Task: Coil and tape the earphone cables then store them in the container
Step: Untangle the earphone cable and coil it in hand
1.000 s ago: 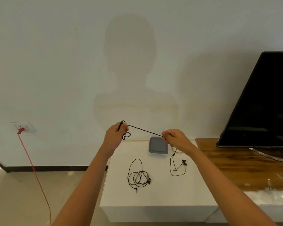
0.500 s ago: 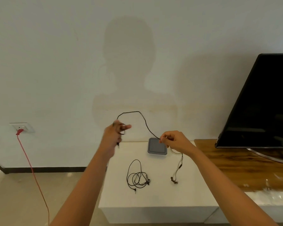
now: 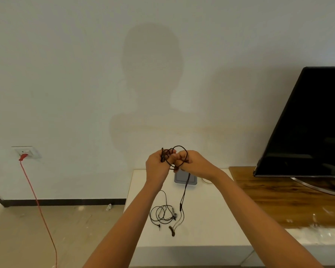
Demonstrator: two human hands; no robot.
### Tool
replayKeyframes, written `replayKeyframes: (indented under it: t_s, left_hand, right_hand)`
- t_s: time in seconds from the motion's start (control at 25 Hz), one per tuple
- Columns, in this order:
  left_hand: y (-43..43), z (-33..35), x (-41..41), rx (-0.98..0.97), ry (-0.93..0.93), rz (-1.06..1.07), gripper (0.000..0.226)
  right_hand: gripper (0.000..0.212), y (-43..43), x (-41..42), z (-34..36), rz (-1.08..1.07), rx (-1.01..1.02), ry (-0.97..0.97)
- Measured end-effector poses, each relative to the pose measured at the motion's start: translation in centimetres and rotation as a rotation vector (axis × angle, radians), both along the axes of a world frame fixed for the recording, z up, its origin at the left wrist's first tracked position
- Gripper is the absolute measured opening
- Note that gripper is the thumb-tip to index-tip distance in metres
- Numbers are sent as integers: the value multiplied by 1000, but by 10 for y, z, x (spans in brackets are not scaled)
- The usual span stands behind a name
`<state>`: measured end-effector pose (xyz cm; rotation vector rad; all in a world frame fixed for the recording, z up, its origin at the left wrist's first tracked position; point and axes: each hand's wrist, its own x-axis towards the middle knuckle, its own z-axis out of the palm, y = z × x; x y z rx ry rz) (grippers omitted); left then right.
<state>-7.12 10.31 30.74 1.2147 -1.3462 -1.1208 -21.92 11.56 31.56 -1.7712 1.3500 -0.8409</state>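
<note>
My left hand (image 3: 156, 167) and my right hand (image 3: 191, 163) are raised together above the white table (image 3: 205, 225), both gripping a black earphone cable (image 3: 183, 192). Several loops of it sit around my left fingers. The rest hangs down from my right hand, its earbuds dangling just above the table. A second black earphone (image 3: 162, 214) lies loosely coiled on the table below. A grey square container (image 3: 184, 179) sits at the table's far edge, partly hidden behind my hands.
A black TV (image 3: 307, 122) stands on a wooden counter (image 3: 282, 198) to the right. A red cord (image 3: 39, 207) hangs from a wall socket (image 3: 26, 151) on the left. A thin light ring (image 3: 207, 180) lies beside the container.
My hands came together from about a hand's width apart. The stretched cable is now looped around my left fingers, and the hanging end has risen.
</note>
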Motion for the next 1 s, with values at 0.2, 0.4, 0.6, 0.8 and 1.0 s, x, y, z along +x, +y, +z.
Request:
replayKeyframes:
  t_s: [0.2, 0.4, 0.6, 0.8, 1.0]
  left_hand:
    - [-14, 20, 15, -27, 108, 184, 11]
    - [-20, 36, 27, 40, 256, 190, 6]
    - [-25, 35, 34, 50, 306, 177, 7]
    - [-26, 40, 36, 40, 278, 172, 7]
    - [-28, 43, 41, 22, 248, 153, 8]
  right_hand:
    - [9, 8, 0, -8, -81, 80, -323]
    - [12, 8, -8, -19, -84, 135, -381]
    - [20, 12, -8, -19, -27, 170, -437]
    - [17, 16, -7, -18, -63, 164, -560]
    - [17, 14, -8, -19, -92, 237, -651]
